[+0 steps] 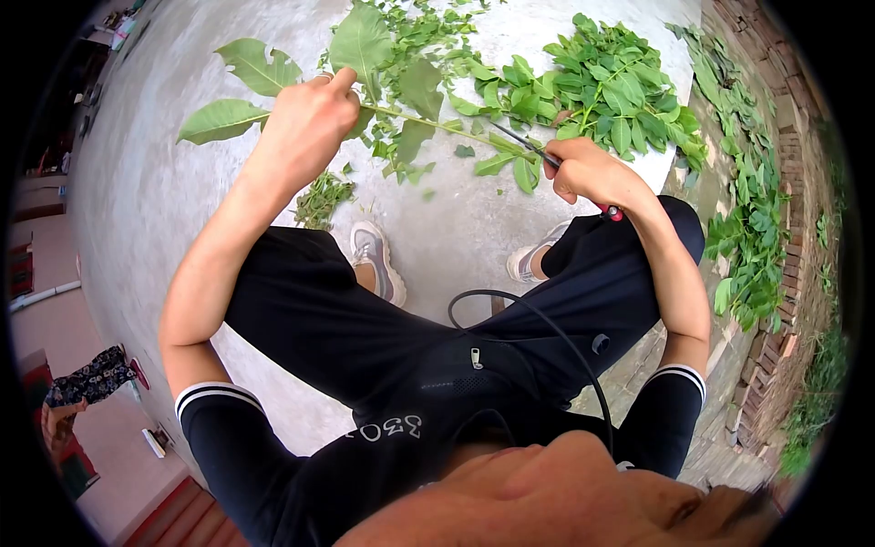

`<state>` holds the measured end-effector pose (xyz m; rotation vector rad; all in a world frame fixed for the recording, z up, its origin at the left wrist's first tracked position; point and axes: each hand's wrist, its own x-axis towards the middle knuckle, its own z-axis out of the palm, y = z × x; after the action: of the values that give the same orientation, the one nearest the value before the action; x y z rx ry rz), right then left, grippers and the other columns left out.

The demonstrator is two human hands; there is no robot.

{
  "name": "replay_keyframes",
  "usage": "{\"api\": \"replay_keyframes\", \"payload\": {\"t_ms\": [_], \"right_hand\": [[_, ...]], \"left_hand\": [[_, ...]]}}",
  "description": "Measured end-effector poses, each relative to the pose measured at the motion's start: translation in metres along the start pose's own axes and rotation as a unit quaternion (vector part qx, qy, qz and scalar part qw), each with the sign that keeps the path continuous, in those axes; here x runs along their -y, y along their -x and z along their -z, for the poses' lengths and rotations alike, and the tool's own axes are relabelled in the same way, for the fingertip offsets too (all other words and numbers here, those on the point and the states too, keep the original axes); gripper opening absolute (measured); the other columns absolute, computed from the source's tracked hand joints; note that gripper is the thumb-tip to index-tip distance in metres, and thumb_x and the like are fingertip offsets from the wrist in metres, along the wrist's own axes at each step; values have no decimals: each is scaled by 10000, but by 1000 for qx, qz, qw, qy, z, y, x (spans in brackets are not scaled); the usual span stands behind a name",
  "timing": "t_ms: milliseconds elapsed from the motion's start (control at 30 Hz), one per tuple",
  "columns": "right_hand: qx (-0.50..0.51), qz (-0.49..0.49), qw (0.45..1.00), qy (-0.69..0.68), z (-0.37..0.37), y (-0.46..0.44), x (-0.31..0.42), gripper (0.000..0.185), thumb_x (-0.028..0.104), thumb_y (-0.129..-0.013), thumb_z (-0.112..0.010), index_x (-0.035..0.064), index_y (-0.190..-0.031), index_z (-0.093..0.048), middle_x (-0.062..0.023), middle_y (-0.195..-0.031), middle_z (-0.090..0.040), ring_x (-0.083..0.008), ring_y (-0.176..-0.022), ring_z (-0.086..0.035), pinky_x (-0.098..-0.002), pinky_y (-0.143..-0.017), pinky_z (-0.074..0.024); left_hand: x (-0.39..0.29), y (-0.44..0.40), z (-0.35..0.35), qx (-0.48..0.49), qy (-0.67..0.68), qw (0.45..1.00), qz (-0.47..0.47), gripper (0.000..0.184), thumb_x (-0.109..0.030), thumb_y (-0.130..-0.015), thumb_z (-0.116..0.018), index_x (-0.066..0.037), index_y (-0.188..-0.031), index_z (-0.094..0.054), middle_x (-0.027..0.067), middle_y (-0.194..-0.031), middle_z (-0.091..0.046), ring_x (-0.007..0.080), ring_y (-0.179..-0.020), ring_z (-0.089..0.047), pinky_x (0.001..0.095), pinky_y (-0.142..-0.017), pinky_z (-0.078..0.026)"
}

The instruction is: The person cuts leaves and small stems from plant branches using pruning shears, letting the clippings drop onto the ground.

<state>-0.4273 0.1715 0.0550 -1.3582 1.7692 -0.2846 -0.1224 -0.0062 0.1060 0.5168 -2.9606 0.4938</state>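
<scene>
My left hand [314,117] is closed around a leafy green stem [428,121], with large broad leaves spreading to both sides of the fist. The stem stretches to the right, toward my other hand. My right hand [591,171] grips a tool with a narrow dark blade [527,144] and a red handle end showing below the fist; its exact kind is partly hidden by the fingers. The blade lies close to the stem's right part, beside small leaves; whether it touches the stem I cannot tell.
A pile of leafy cuttings [620,87] lies at the upper right, with scattered leaves [415,55] beside it. A small heap of clippings [325,199] sits near my left shoe [375,260]. More branches [752,219] lie by stacked bricks [775,365]. A black cable [556,333] loops over my lap.
</scene>
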Motion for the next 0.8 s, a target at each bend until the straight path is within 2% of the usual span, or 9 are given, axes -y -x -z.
{"api": "replay_keyframes", "payload": {"t_ms": [200, 333, 433, 533, 633, 667, 733, 767, 800], "right_hand": [[31, -26, 999, -1, -9, 0, 10, 266, 87, -516, -580, -54, -740, -550, -183, -645, -559, -328, -605, -515, -398, -550, -409], [24, 11, 999, 42, -15, -4, 10, 189, 76, -544, -573, -61, -672, -551, -189, -614, -562, -311, -580, -539, -421, -548, -418], [-41, 92, 989, 110, -19, -4, 9, 139, 57, -580, -557, -76, -611, -534, -208, -584, -549, -300, -515, -544, -414, -512, -432], [-28, -36, 999, -13, -15, 6, 27, 124, 43, -613, -540, -63, -557, -508, -176, -552, -538, -266, -442, -529, -387, -472, -444], [-100, -15, 978, -185, -10, -2, 15, 188, 55, -655, -538, -74, -531, -480, -167, -542, -527, -245, -445, -592, -370, -487, -485], [-119, -13, 976, -181, -4, -10, 3, 165, 69, -675, -539, -51, -574, -489, -99, -533, -502, -209, -466, -563, -354, -505, -471], [-128, 19, 980, -152, 12, -14, 3, 129, 76, -687, -532, -49, -717, -541, -100, -592, -543, -193, -506, -524, -347, -533, -455], [-115, -4, 982, -148, 13, -17, -1, 201, 74, -708, -563, -41, -872, -556, -106, -717, -601, -183, -600, -518, -338, -593, -455], [-144, 77, 978, -126, 8, -17, -4, 220, 93, -762, -590, -34, -938, -555, -116, -836, -640, -178, -686, -553, -332, -644, -468]], "left_hand": [[-4, -2, 1, -2, -4, 1000, -13, 38, -39, -766, -608, -11, -761, -582, 105, -889, -547, 259, -808, -628, 395, -653, -527], [-8, -6, 2, -20, -6, 999, -25, 29, -26, -703, -619, -10, -687, -601, 110, -871, -571, 248, -791, -643, 372, -635, -551], [-8, -7, 2, -29, -5, 999, -27, 27, -20, -677, -624, -11, -655, -613, 112, -860, -584, 242, -785, -651, 360, -631, -563], [-6, -7, 2, -13, 6, 1000, -20, 23, -24, -719, -612, -9, -716, -595, 111, -874, -560, 256, -802, -641, 385, -648, -543], [-1, -5, 0, 0, 20, 1000, -16, 35, -27, -740, -607, -5, -726, -582, 115, -878, -550, 271, -811, -640, 404, -659, -532], [1, -4, -1, 1, 21, 1000, -13, 42, -27, -740, -606, -4, -717, -580, 117, -876, -552, 275, -811, -641, 406, -661, -532], [7, -4, -3, 5, 32, 999, -6, 55, -23, -736, -605, 0, -695, -576, 125, -865, -551, 288, -807, -641, 416, -663, -529], [10, -3, -3, 8, 37, 999, -1, 62, -22, -733, -604, 2, -685, -573, 130, -860, -550, 295, -804, -641, 420, -665, -527], [13, -3, -3, 4, 43, 999, 3, 63, -19, -729, -604, 2, -679, -572, 132, -852, -548, 300, -799, -638, 426, -664, -524]]}}
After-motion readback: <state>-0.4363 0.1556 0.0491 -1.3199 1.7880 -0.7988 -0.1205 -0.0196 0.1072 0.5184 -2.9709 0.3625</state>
